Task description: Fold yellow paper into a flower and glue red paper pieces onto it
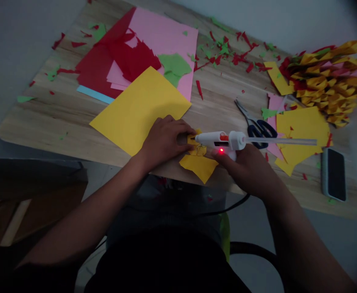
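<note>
My right hand (253, 169) is wrapped round a white hot glue gun (210, 139), its red light lit and a long clear glue stick (284, 141) jutting from the back. The nozzle points left, at a small yellow paper piece (192, 142) near the table's front edge. Thumb and fingers of my left hand (165, 136) pinch that piece at its left side. Just below it lies a torn yellow paper scrap (200, 166), partly over the edge. A yellow sheet (144, 103) rests under and beyond my left hand.
Dark-handled scissors (256, 126) lie right of the glue gun, near yellow paper offcuts (302, 130) and a phone (334, 175). A folded yellow, red and pink paper craft (329, 81) stands at the back right. Pink sheets (166, 30) and red and green scraps (224, 49) cover the back.
</note>
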`<state>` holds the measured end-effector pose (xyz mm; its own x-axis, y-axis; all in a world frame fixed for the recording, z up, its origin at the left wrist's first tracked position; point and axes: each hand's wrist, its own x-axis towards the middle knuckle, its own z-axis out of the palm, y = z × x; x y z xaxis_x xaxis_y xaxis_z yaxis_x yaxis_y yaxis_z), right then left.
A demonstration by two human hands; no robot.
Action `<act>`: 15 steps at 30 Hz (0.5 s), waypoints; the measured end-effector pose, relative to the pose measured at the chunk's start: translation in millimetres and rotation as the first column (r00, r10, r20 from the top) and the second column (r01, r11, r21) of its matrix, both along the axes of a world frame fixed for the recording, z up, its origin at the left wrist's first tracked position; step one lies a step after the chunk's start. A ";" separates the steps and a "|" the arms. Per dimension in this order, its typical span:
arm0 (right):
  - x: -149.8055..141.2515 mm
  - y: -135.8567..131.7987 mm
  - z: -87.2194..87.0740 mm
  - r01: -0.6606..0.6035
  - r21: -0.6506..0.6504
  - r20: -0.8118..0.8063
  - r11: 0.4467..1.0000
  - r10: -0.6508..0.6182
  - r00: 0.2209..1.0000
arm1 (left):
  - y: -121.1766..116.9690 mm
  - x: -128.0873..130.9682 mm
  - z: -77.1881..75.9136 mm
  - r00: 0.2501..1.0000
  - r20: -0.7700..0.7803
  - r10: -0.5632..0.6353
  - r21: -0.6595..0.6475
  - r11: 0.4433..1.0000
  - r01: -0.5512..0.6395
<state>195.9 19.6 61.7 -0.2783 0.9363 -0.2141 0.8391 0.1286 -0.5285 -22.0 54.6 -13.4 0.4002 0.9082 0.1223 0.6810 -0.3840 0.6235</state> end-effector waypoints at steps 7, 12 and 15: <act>1.4 0.3 0.5 0.023 -0.032 0.011 0.999 -0.023 1.000 | 0.0 -0.3 -0.1 1.000 0.005 -0.004 0.012 1.000 0.004; 5.5 -0.9 -0.7 0.026 0.001 0.027 1.000 -0.026 0.999 | 0.8 -0.4 -0.9 1.000 0.000 -0.005 -0.001 1.000 0.005; 7.5 -1.2 -1.1 0.026 -0.003 0.034 1.000 -0.025 0.999 | 0.6 -0.3 0.0 1.000 0.003 -0.007 -0.002 1.000 0.007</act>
